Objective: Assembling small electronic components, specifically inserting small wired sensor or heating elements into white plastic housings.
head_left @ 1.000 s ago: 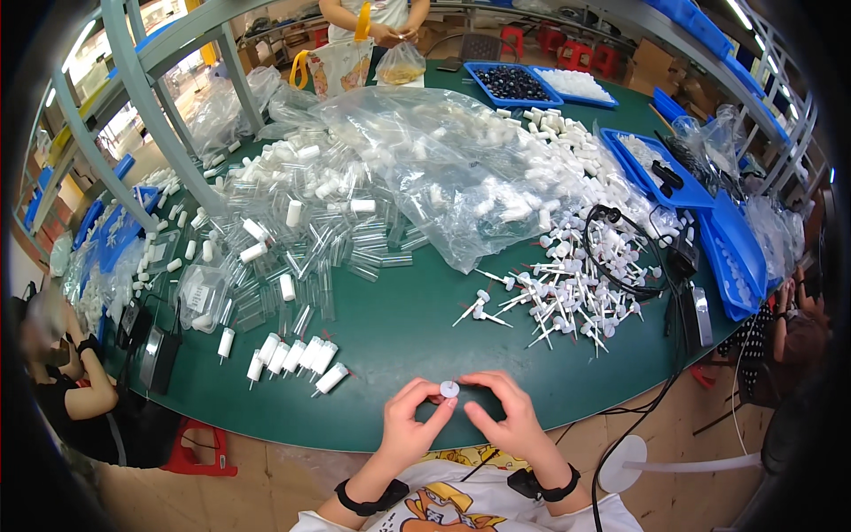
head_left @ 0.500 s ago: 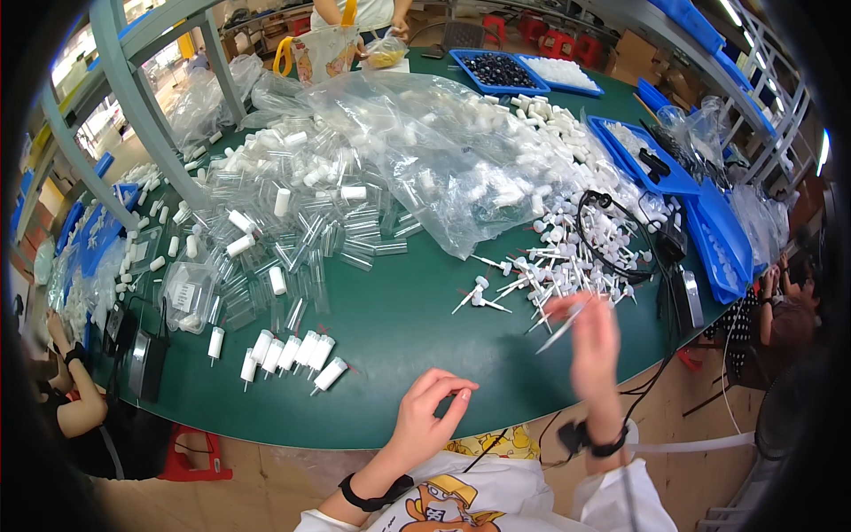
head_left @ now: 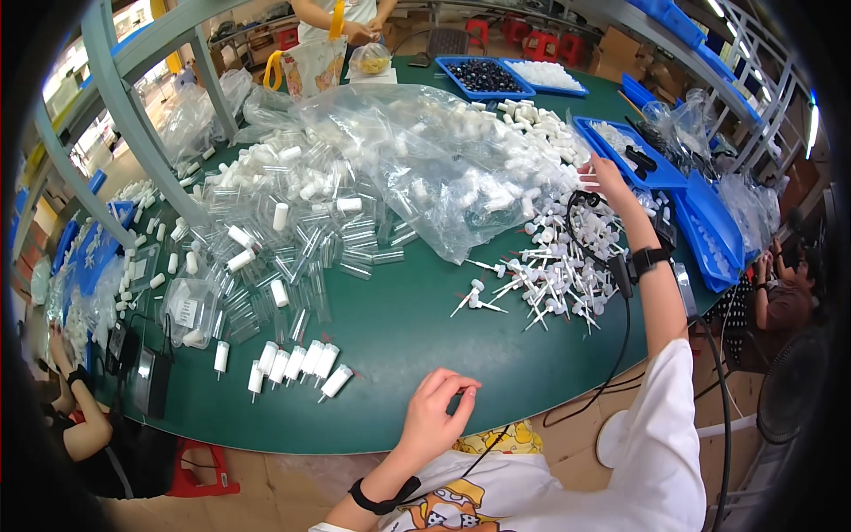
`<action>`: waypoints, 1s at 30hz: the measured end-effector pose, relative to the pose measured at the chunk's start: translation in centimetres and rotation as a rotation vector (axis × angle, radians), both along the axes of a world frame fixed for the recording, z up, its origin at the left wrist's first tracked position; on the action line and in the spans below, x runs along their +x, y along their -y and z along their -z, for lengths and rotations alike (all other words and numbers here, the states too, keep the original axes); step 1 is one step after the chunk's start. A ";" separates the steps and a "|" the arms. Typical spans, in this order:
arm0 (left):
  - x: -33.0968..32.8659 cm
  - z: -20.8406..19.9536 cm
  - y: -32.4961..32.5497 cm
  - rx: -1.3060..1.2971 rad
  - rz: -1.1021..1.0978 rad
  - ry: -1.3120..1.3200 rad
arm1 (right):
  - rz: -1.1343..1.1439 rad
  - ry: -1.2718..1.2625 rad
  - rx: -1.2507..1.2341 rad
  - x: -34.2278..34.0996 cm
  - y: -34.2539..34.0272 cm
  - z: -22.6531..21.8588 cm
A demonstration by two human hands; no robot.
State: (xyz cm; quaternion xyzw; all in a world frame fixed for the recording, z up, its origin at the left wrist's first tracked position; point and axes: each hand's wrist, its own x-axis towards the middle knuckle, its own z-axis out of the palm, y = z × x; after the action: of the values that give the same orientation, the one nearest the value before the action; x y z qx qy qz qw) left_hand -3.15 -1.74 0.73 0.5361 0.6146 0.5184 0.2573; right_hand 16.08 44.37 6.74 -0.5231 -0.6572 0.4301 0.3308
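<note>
A wide green oval table (head_left: 399,355) is heaped with clear plastic tubes. A second ago both hands met at its near edge over a small white cap; since then the right hand (head_left: 605,177) has swung out to the far right, fingers spread and empty, above the scattered pile of white spray pump heads with thin dip tubes (head_left: 554,270), beside a blue plastic tray (head_left: 620,146). The left hand (head_left: 439,412) stays at the table's near edge, fingertips pinched together; whether it holds the cap I cannot tell. Left of it lies a row of finished white-capped bottles (head_left: 297,365). The reach suggests fetching another part.
</note>
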 end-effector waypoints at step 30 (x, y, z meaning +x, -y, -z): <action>-1.4 -4.8 -3.4 -0.376 0.368 0.466 | -0.413 -0.274 0.244 -5.6 17.8 -3.5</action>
State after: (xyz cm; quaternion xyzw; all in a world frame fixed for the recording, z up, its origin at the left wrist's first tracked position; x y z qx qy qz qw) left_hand -4.59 1.63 5.57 0.4486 0.5170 0.4494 0.5740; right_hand 10.43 26.57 10.28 -0.2711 -0.7460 0.4729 0.3825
